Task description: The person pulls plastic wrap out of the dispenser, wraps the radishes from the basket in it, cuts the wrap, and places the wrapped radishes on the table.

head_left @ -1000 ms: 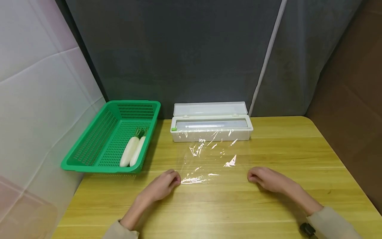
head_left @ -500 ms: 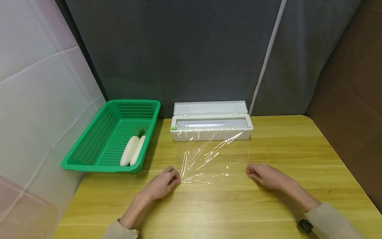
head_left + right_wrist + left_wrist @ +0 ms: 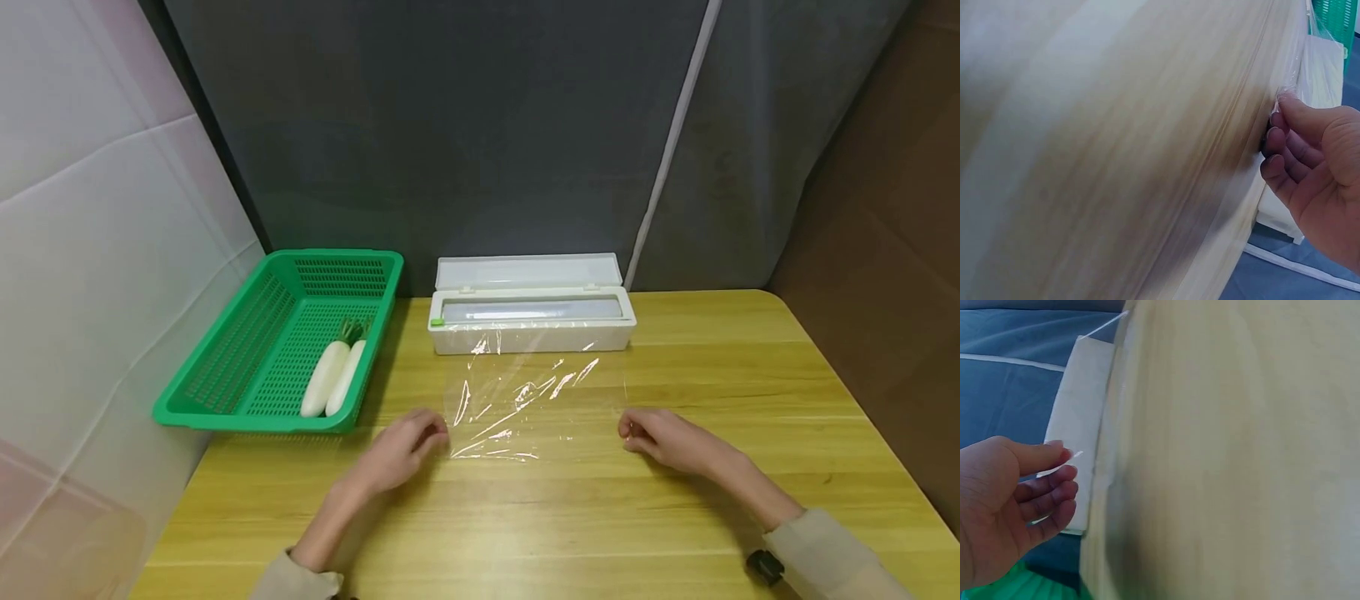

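Observation:
A sheet of clear plastic wrap [image 3: 517, 408] stretches toward me over the table from a white wrap dispenser [image 3: 532, 337] whose lid stands open. My left hand [image 3: 405, 450] is at the sheet's left edge, thumb and index finger pinched together on it. In the left wrist view, a thin bright streak shows at those fingertips [image 3: 1063, 452]. My right hand [image 3: 667, 437] pinches the sheet's near right corner; bunched film shows between thumb and index finger in the right wrist view. A small green slider [image 3: 437, 322] sits at the left end of the dispenser.
A green perforated basket [image 3: 217, 421] stands at the left, holding two white radishes [image 3: 326, 379] with cut green tops. The wooden table [image 3: 525, 533] meets a dark curtain [image 3: 450, 125] behind, a white sheet at left and a brown panel at right.
My left hand has shifted slightly up and left along the wrap's edge, away from the near corner. My right hand moved a little up. The glints and creases in the wrap have changed.

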`<state>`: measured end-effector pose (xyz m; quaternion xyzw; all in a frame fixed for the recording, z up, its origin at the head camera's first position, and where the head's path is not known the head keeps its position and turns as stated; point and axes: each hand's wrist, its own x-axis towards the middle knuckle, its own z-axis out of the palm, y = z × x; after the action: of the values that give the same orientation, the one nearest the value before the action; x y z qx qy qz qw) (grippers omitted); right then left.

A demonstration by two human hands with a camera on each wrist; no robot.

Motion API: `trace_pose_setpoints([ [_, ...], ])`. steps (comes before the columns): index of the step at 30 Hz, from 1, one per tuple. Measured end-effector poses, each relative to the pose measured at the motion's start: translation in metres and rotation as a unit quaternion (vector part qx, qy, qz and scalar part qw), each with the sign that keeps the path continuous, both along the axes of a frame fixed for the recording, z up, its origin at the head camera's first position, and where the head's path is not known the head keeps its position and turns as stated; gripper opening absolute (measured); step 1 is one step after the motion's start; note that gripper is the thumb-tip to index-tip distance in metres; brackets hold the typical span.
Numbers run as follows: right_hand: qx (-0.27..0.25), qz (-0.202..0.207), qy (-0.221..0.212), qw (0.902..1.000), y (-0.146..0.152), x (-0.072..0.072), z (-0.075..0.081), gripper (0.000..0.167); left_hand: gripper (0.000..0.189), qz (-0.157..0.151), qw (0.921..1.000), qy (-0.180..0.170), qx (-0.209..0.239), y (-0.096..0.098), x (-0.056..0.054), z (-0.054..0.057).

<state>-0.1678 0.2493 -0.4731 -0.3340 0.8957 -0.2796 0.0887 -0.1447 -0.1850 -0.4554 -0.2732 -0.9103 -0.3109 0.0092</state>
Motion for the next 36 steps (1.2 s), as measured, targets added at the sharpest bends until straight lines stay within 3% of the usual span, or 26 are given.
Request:
trace_pose_setpoints([
  [10, 0.001, -0.008, -0.022, 0.9997, 0.003, -0.003, -0.004, 0.009, 0.004, 0.029, 0.9987, 0.015, 0.04, -0.001, -0.014, 0.029],
  [20, 0.0, -0.009, -0.036, 0.9993, 0.005, -0.005, -0.006, 0.008, 0.008, 0.057, 0.995, 0.051, 0.065, -0.016, -0.027, 0.052],
  [30, -0.002, -0.007, -0.047, 0.9989, 0.005, -0.008, -0.006, 0.008, 0.015, 0.108, 0.9854, 0.083, 0.101, -0.038, -0.039, 0.064],
  [36, 0.001, -0.004, -0.056, 0.9984, 0.004, -0.01, -0.005, 0.009, 0.021, 0.127, 0.9811, 0.073, 0.127, -0.056, -0.047, 0.065],
])
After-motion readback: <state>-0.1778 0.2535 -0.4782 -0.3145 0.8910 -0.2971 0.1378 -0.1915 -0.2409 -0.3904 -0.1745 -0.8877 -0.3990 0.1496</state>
